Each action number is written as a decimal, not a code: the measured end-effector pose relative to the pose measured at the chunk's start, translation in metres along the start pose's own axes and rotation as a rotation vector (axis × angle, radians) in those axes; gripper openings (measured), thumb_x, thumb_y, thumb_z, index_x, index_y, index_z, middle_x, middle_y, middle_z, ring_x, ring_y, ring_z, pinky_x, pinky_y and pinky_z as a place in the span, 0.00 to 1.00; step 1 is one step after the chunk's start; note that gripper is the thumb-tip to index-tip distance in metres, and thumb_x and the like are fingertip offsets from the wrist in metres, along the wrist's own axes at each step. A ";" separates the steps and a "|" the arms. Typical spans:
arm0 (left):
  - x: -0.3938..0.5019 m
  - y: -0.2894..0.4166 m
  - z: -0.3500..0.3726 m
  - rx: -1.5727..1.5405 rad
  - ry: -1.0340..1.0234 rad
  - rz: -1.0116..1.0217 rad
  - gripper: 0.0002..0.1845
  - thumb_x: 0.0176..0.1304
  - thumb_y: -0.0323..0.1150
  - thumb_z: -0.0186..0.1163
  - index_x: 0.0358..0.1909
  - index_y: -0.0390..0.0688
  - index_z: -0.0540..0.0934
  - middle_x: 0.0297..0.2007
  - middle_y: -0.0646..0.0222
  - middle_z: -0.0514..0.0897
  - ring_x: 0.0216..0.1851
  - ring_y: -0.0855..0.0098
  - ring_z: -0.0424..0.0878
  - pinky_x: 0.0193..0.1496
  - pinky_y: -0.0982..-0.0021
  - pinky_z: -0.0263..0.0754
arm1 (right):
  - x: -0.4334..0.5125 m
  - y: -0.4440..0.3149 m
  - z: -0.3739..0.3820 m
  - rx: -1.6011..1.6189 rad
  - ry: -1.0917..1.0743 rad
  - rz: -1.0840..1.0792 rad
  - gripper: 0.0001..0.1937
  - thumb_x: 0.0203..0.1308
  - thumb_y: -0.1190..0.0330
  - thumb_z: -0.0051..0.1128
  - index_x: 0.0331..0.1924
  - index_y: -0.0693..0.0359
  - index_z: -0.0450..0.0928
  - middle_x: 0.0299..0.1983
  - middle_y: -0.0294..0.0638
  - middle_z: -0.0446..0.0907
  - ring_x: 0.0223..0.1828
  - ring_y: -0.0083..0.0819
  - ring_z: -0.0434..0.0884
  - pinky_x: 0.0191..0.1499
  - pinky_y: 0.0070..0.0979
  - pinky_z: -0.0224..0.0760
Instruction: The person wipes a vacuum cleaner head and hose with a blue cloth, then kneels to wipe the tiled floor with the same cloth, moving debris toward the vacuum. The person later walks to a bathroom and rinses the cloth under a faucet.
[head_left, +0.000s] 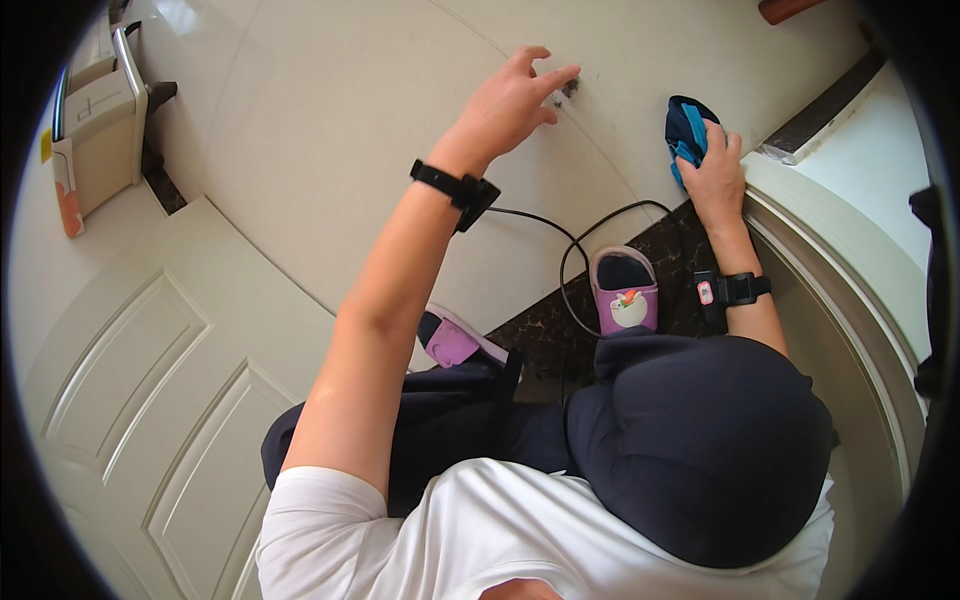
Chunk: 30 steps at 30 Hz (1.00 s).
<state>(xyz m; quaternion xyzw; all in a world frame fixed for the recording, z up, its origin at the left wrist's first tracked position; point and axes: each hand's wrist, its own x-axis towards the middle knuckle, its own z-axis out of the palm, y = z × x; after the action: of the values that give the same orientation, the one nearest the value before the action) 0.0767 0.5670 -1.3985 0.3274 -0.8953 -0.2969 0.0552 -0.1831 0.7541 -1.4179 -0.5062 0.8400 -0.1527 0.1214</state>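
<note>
My left hand reaches out over the pale tiled floor with its fingers spread. Just past the fingertips is a small patch of dark and whitish debris beside a tile joint; I cannot tell whether a finger touches it. My right hand, low by the door frame, grips a bunched dark blue and teal cloth. The cloth rests against the floor near the end of the dark marbled threshold. Each wrist wears a black strap with a small device.
A black cable loops across the floor and threshold between my arms. My feet wear purple slippers. A panelled door stands to the left, with a cream-coloured cabinet-like object beyond it. The moulded door frame curves along the right.
</note>
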 end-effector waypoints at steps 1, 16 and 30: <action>0.007 0.001 0.002 -0.009 -0.013 -0.011 0.30 0.52 0.29 0.71 0.60 0.56 0.78 0.59 0.59 0.75 0.50 0.59 0.80 0.50 0.62 0.80 | 0.000 -0.001 0.000 -0.010 -0.008 0.021 0.33 0.50 0.63 0.70 0.62 0.52 0.68 0.54 0.53 0.70 0.46 0.58 0.80 0.47 0.46 0.78; 0.043 -0.028 -0.005 -0.214 0.233 -0.320 0.06 0.60 0.32 0.63 0.36 0.44 0.86 0.31 0.63 0.87 0.31 0.66 0.84 0.37 0.67 0.78 | 0.003 0.001 -0.001 0.007 -0.038 0.009 0.33 0.50 0.64 0.71 0.61 0.52 0.68 0.55 0.52 0.69 0.47 0.57 0.80 0.48 0.46 0.78; 0.046 -0.009 0.014 0.205 0.252 -0.487 0.11 0.54 0.37 0.71 0.34 0.42 0.87 0.35 0.61 0.85 0.37 0.60 0.83 0.41 0.62 0.79 | 0.008 0.000 -0.008 0.046 -0.023 0.032 0.33 0.50 0.66 0.69 0.62 0.53 0.68 0.54 0.52 0.70 0.49 0.58 0.79 0.50 0.47 0.76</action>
<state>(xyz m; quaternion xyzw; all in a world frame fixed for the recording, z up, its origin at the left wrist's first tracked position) 0.0420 0.5402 -1.4194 0.5708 -0.8018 -0.1664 0.0599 -0.1892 0.7481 -1.4112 -0.4916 0.8428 -0.1644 0.1450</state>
